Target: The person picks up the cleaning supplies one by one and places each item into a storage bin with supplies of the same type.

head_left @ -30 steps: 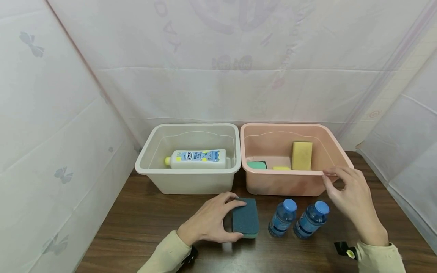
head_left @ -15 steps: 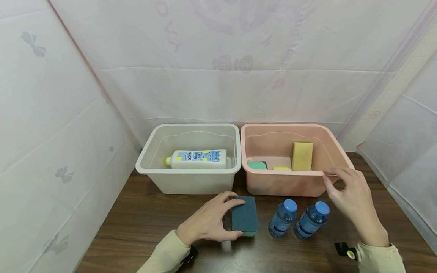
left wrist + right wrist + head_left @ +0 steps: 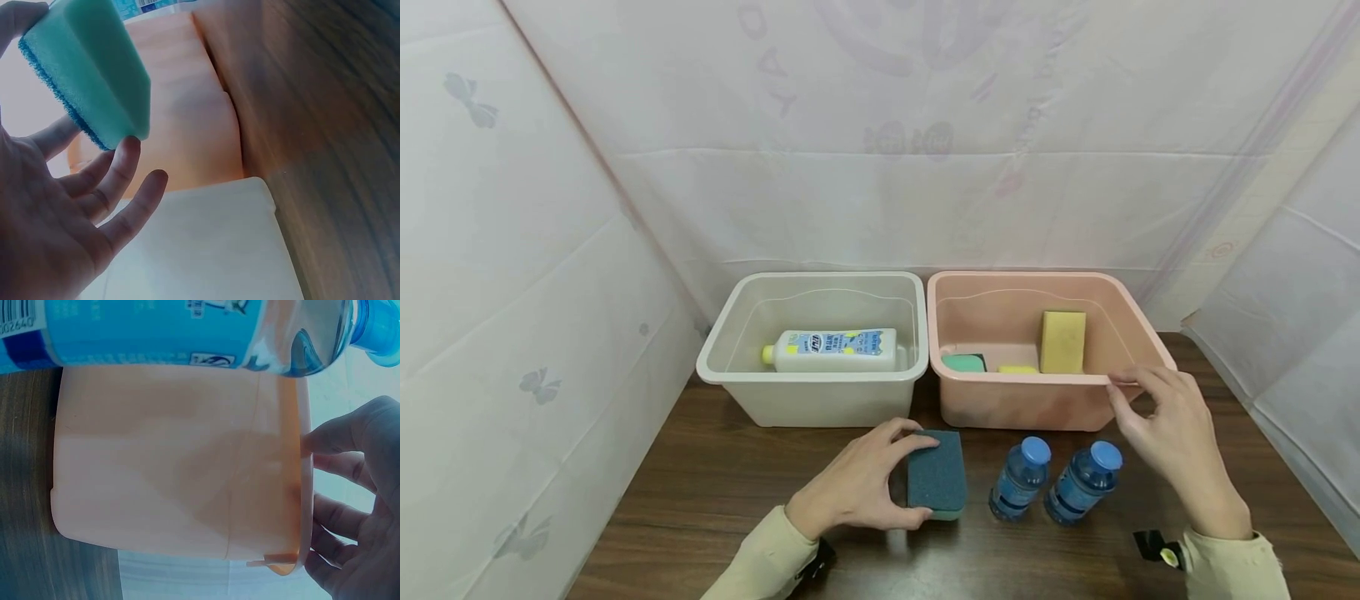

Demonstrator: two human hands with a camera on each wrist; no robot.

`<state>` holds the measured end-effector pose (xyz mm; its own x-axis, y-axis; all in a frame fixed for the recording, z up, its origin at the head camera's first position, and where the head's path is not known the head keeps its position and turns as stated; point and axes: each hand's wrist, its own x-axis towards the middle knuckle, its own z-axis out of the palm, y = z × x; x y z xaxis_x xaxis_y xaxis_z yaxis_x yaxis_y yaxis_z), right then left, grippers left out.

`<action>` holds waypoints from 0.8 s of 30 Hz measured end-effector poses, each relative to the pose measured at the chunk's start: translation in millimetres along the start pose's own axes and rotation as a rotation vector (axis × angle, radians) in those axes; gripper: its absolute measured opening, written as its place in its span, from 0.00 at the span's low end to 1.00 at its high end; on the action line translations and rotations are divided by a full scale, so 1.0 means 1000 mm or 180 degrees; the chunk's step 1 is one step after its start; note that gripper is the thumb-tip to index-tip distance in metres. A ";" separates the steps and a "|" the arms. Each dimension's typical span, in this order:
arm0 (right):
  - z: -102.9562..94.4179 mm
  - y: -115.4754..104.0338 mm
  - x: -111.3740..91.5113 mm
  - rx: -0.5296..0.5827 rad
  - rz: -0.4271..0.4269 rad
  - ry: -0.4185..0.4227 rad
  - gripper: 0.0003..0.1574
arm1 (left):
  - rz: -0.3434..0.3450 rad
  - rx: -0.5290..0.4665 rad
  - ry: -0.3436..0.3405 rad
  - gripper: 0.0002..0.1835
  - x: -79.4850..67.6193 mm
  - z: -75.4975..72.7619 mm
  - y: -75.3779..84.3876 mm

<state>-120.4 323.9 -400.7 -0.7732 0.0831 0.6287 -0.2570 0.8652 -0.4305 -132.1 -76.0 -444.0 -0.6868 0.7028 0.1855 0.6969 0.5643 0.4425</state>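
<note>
My left hand (image 3: 868,483) pinches a sponge (image 3: 937,471) between thumb and fingertips. Its dark scouring side faces up in the head view, and the green foam (image 3: 103,69) shows in the left wrist view. The sponge appears to be raised off the table, in front of the two bins. At the front right corner of the pink bin (image 3: 1022,406), my right hand (image 3: 1172,433) grips the rim with thumb and fingers. Two small water bottles with blue caps, a left bottle (image 3: 1018,482) and a right bottle (image 3: 1078,487), stand between my hands.
The grey-white bin (image 3: 820,404) stands left of the pink one, with a white detergent bottle (image 3: 835,360) lying inside. Inside the pink bin are a yellow sponge (image 3: 1063,342), a green sponge (image 3: 962,362) and another yellow piece (image 3: 1017,369). White sheets (image 3: 880,208) surround the wooden table (image 3: 685,500).
My left hand and the sponge have shifted very slightly away from me, toward the bins. The right hand keeps its place on the pink bin's rim.
</note>
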 end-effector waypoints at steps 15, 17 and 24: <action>0.000 -0.001 0.001 0.0005 0.0060 -0.0032 0.07 | -0.0094 -0.0194 0.0045 0.42 0.005 -0.005 0.005; 0.000 -0.001 0.001 0.0003 0.0062 -0.0034 0.07 | -0.0102 -0.0204 0.0052 0.41 0.005 -0.006 0.005; -0.001 -0.001 0.000 -0.0004 0.0063 -0.0037 0.08 | -0.0103 -0.0209 0.0097 0.42 0.006 -0.007 0.008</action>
<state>-119.8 323.5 -399.6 -0.7849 0.0944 0.6124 -0.2409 0.8641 -0.4420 -132.3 -70.6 -433.4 -0.7154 0.6705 0.1965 0.6599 0.5561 0.5052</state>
